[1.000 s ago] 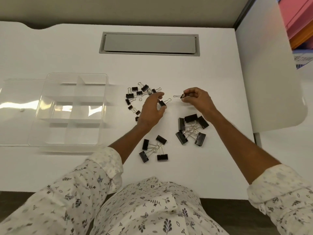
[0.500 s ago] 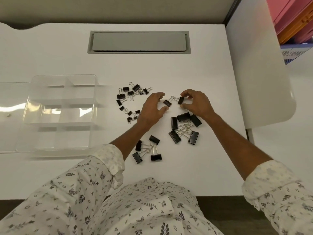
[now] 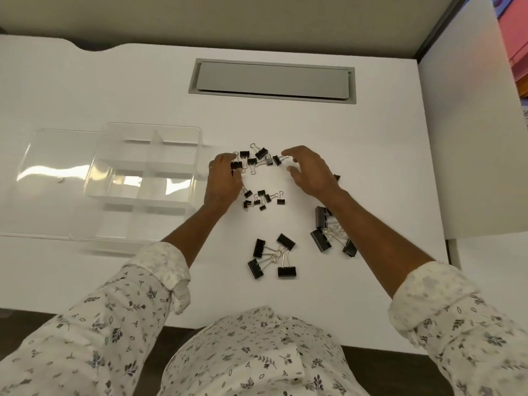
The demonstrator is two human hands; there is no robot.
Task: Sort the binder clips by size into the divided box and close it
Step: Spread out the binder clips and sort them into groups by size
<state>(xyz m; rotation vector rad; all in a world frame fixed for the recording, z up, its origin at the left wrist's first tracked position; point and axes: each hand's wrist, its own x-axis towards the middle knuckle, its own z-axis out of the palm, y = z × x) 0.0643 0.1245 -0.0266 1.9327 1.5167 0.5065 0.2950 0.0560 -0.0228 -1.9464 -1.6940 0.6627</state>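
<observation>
The clear divided box sits open at 9 o'clock on the white table. Just right of it, the left hand curls its fingers on one small clip, at the end of a left-to-right row of small clips. At 6 o'clock lie four middle clips, wire handles meeting in the middle. The right hand hovers open. Its arm hides part of the big clips; three show.

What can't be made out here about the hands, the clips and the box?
All in the head view:
- Whether the left hand grips the small clip at its fingertips: the fingers cover the contact.
- The size of the clip behind the right hand: only a corner shows.
- The number of large clips: the right forearm covers part of the pile.
- The near dividers of the clear box: lost in glare.
</observation>
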